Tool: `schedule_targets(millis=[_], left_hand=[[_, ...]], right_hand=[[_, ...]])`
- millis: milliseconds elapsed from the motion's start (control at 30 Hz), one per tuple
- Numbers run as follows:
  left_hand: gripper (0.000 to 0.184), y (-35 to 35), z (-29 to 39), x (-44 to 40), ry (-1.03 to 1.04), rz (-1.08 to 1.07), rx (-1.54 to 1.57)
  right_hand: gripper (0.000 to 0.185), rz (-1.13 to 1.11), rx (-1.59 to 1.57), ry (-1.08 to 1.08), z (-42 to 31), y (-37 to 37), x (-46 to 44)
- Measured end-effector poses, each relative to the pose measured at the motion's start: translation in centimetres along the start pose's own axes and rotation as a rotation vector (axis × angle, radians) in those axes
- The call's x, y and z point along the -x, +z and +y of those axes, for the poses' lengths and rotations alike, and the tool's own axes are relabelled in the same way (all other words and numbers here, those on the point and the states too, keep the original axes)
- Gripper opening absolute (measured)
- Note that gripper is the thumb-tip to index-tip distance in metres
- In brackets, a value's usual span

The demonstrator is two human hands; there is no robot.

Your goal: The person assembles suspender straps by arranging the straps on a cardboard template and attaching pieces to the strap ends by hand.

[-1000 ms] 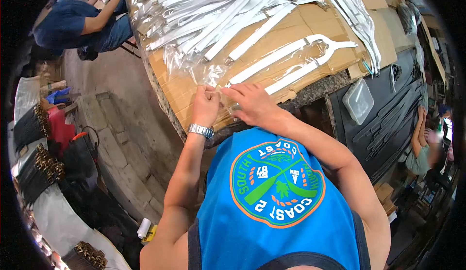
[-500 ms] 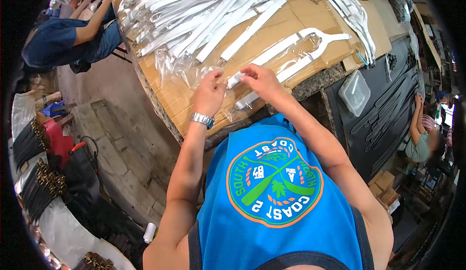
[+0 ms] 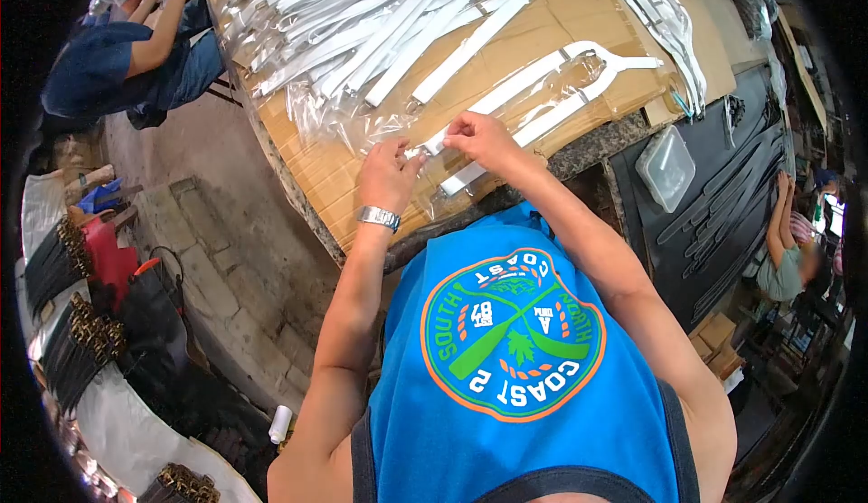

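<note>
A pair of white suspenders [image 3: 517, 81] lies in a Y shape on the brown cardboard [image 3: 312, 197] in front of me. Clear plastic film shines around its straps. At the near end of one strap, my right hand [image 3: 488, 144] pinches the white band between thumb and fingers. My left hand [image 3: 387, 176], with a metal watch at the wrist, is closed on the strap's tip just beside it; the clip there is mostly hidden by fingers. The second strap end [image 3: 463, 178] rests below my right hand, near the table edge.
A large heap of white suspenders [image 3: 380, 19] covers the far side of the table. To the right, a clear plastic box [image 3: 666, 169] sits on a black surface with black straps [image 3: 714, 214]. Other people are at left and far right. A white thread spool [image 3: 281, 424] stands lower left.
My hands have come slightly closer together at the strap end, the left fingers now on its tip. The suspenders have shifted a little to the right in view.
</note>
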State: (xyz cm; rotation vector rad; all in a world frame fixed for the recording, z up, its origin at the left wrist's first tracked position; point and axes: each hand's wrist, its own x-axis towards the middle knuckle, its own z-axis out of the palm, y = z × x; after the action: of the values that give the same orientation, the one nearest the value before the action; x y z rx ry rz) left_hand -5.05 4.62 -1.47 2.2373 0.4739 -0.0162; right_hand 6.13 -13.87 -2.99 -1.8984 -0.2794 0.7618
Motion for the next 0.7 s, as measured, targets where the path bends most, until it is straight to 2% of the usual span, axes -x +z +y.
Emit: schedule_targets(millis=[167, 367, 467, 567, 700], left_hand=[[0.037, 1.1, -0.7, 0.1, -0.029, 0.062, -0.033], [0.034, 0.8, -0.4, -0.1, -0.041, 0.049, 0.023], [0.033, 0.8, -0.5, 0.0, -0.048, 0.039, 0.037], [0.032, 0.8, -0.9, 0.0, -0.060, 0.031, 0.049], [0.031, 0.9, -1.1, 0.0, -0.081, 0.022, 0.095]], right_hand=[[0.030, 0.059, 0.160, 0.047, -2.9, -0.7, 0.8], [0.027, 0.117, 0.293, -0.049, -1.8, -2.1, 0.0], [0.031, 0.099, 0.337, 0.006, -2.1, -1.9, -0.1], [0.039, 0.113, 0.446, -0.025, -2.4, -1.6, -0.1], [0.040, 0.126, 0.482, -0.025, -2.6, -1.2, 0.0]])
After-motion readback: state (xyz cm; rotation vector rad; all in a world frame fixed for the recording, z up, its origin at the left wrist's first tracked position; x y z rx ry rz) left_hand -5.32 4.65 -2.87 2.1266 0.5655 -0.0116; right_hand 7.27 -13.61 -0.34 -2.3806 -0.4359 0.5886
